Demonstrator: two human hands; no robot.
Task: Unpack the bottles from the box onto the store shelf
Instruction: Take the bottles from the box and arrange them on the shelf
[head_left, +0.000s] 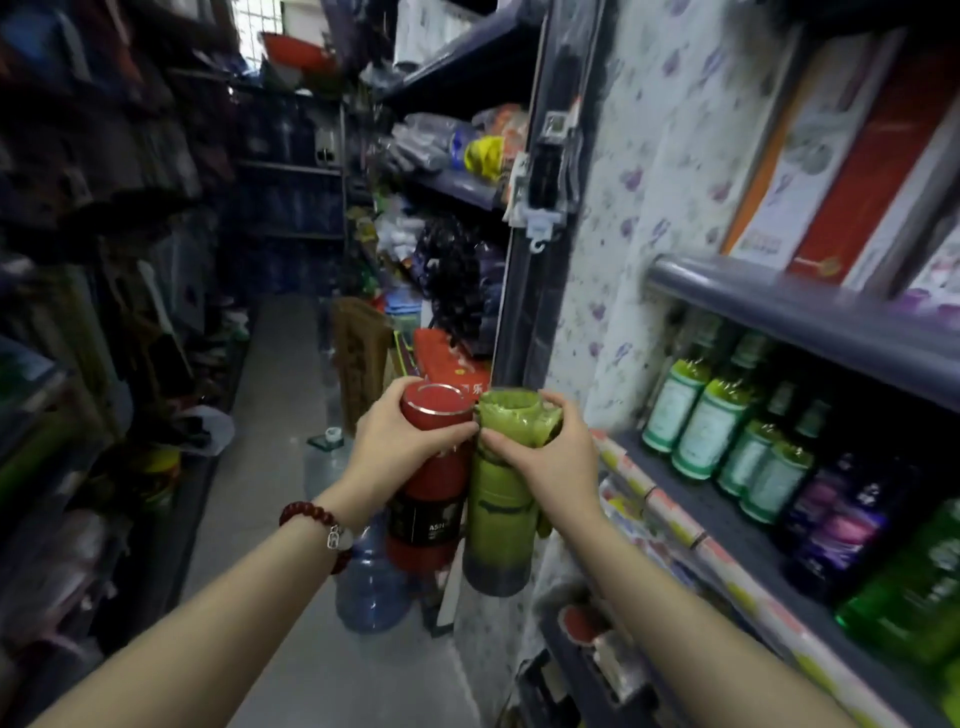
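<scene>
My left hand (395, 447) grips a red bottle (431, 493) near its top. My right hand (550, 457) grips a green bottle (498, 530) wrapped in clear plastic, also near the top. Both bottles hang upright side by side, touching, in the aisle just left of the store shelf (737, 551). The shelf board at the right carries rows of green and purple bottles (737, 431). No box is in view.
A large blue water jug (369, 587) stands on the floor below the bottles. A red carton (447, 358) and a brown crate (358, 353) sit further down the aisle. Packed shelves line both sides. An upper shelf edge (800, 306) overhangs the bottle rows.
</scene>
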